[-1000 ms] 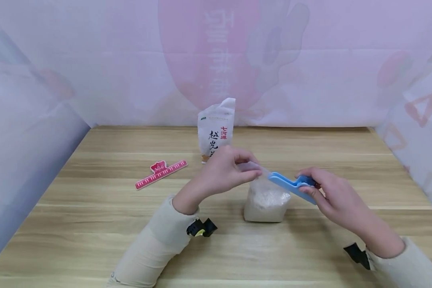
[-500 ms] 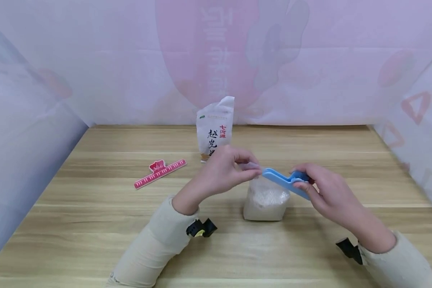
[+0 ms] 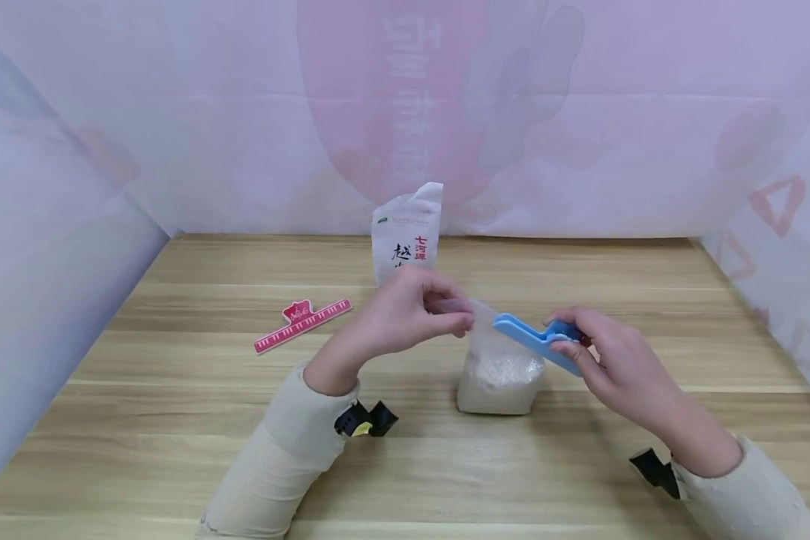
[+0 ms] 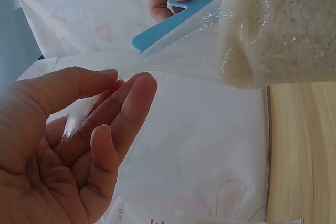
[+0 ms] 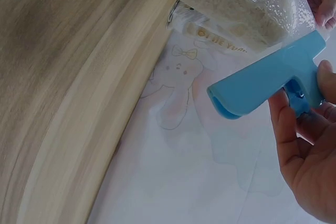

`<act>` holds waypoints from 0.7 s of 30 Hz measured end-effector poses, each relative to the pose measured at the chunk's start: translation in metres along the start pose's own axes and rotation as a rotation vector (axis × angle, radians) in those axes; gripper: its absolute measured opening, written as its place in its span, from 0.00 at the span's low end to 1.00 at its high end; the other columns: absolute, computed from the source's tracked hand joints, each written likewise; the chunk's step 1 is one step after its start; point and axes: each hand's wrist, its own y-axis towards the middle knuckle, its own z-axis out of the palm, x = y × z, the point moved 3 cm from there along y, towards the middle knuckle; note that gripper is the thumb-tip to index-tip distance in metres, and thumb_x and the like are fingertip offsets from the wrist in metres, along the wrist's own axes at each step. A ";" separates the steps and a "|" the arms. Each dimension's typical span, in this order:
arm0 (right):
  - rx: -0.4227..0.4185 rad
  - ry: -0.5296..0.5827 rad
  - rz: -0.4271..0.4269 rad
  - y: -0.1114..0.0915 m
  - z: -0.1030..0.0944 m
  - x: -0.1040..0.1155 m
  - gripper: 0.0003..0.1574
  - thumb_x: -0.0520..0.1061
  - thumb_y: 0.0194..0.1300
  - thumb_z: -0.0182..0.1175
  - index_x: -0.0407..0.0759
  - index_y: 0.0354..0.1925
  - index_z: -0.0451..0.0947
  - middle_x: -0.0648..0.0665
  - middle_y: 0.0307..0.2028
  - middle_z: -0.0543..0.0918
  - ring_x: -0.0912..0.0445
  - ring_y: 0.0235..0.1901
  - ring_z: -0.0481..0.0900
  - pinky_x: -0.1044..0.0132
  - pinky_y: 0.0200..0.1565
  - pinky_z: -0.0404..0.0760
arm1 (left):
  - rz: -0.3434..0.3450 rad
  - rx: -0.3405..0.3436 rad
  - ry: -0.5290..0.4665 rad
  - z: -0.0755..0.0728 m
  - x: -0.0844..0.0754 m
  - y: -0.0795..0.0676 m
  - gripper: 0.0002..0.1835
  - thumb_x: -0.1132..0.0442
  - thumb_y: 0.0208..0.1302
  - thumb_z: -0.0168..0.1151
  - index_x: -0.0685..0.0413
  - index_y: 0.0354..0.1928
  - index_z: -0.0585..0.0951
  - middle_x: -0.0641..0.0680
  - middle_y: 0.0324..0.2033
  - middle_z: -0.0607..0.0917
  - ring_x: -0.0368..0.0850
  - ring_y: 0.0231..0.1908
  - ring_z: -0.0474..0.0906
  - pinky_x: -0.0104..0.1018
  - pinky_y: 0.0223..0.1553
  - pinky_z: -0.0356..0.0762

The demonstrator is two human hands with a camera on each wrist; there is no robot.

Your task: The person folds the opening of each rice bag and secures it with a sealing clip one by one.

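A clear plastic bag of rice (image 3: 499,384) stands on the wooden table, its loose top pulled up and to the left. My left hand (image 3: 412,313) pinches that top between thumb and fingers; in the left wrist view the film (image 4: 176,59) stretches taut from the fingertips to the rice. With thumb and fingers my right hand (image 3: 624,371) grips a blue bag clip (image 3: 523,335) by its handle. The clip lies along the bag's upper right side, close to the film. In the right wrist view its near end shows a narrow gap. Whether it clamps the film I cannot tell.
Behind my left hand stands a white printed package (image 3: 406,229), partly hidden. A red clip with a piano-key pattern (image 3: 302,325) lies on the table (image 3: 175,420) to the left. Pale printed cloth (image 3: 229,150) walls the back and both sides.
The blue clip and my right hand moved left to the bag's neck, then stayed there. Just now my left hand shifted left and slightly up with the bag's top. The rice stayed in place.
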 end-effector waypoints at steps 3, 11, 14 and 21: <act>-0.010 0.005 -0.002 0.000 0.000 0.000 0.18 0.50 0.70 0.58 0.35 0.46 0.78 0.52 0.31 0.81 0.65 0.28 0.76 0.80 0.32 0.73 | -0.022 -0.001 -0.014 0.000 0.001 0.001 0.02 0.68 0.62 0.68 0.59 0.34 0.87 0.53 0.27 0.89 0.43 0.30 0.88 0.31 0.37 0.85; -0.051 0.023 -0.027 0.000 0.003 0.000 0.29 0.59 0.71 0.49 0.34 0.46 0.78 0.52 0.31 0.81 0.64 0.28 0.76 0.79 0.32 0.73 | -0.024 -0.019 -0.024 0.002 0.002 0.001 0.03 0.68 0.62 0.68 0.61 0.35 0.87 0.54 0.27 0.89 0.44 0.30 0.88 0.31 0.37 0.85; -0.065 0.029 -0.036 0.000 0.004 0.002 0.31 0.60 0.71 0.47 0.34 0.46 0.78 0.51 0.31 0.81 0.63 0.28 0.76 0.79 0.32 0.74 | -0.011 -0.026 0.001 0.003 0.000 0.001 0.02 0.68 0.62 0.68 0.60 0.34 0.87 0.53 0.25 0.89 0.40 0.29 0.86 0.30 0.36 0.84; -0.072 0.054 -0.032 0.007 0.004 0.008 0.30 0.60 0.72 0.48 0.34 0.46 0.78 0.50 0.31 0.81 0.63 0.28 0.75 0.79 0.32 0.72 | 0.009 -0.033 0.038 0.003 -0.005 -0.001 0.02 0.68 0.61 0.69 0.59 0.33 0.87 0.51 0.24 0.88 0.37 0.27 0.85 0.28 0.33 0.82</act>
